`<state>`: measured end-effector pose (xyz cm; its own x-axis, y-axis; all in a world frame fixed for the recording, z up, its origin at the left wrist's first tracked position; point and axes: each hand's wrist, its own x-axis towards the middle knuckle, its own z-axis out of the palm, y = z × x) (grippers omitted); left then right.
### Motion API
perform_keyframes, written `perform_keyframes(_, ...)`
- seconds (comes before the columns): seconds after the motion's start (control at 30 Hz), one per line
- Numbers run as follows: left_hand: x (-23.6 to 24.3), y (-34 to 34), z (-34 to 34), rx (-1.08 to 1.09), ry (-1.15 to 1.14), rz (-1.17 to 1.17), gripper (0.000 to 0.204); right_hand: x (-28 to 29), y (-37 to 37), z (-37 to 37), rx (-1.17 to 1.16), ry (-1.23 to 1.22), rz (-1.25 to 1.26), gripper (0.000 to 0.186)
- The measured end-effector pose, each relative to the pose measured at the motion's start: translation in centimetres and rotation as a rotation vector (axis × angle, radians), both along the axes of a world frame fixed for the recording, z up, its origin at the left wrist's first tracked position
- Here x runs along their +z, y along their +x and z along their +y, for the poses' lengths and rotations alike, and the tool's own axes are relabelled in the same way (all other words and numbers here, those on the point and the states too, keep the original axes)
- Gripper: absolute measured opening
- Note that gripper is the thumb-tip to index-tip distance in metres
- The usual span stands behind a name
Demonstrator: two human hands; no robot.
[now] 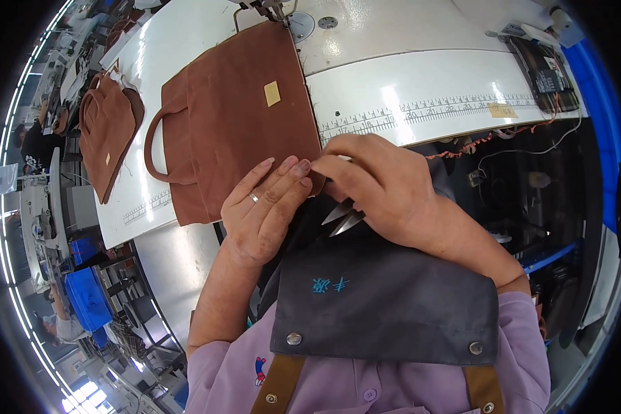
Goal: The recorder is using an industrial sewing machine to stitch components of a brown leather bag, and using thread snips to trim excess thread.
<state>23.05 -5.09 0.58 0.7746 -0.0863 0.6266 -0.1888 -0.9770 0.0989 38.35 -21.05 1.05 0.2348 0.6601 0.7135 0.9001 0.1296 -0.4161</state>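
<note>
A brown fabric bag panel with a looped handle lies on the white sewing table, a small yellow label on it. My left hand rests on the panel's near right corner, its fingers stretched out and a ring on one of them. Against those fingertips, at the panel's right edge, is my right hand, closed around a pair of scissors. The metal blades stick out below my palm and point back toward my apron. The handles are hidden inside my fingers, as is whatever my fingertips pinch.
The sewing machine's presser foot area stands at the panel's far edge. More brown handled bag pieces lie at the left. A printed ruler strip runs along the table's near edge. A black control box with wires sits far right.
</note>
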Motion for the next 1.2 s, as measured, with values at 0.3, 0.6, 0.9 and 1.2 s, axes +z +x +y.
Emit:
perform_keyframes(0.3, 2.3, -0.3, 0.9, 0.165, 0.090, 0.045, 0.021, 1.1, 1.3, 1.0, 0.089, 0.093, -0.291, 0.008)
perform_keyframes(0.6, 4.9, -2.2, 2.2, 0.154, 0.223, 0.512, 0.049, 1.2, 1.6, 0.7, 0.172, -0.141, -0.292, 0.014)
perform_keyframes(0.9, 6.2, -1.3, 2.4, 0.050, 0.022, 0.591, 0.046, 2.1, 2.4, 0.6, 0.195, -0.151, -0.291, 0.011)
perform_keyframes(1.2, 5.8, 0.1, 3.5, 0.021, -0.041, 0.568, 0.045, 2.9, 4.2, 1.8, 0.229, -0.224, -0.261, 0.013)
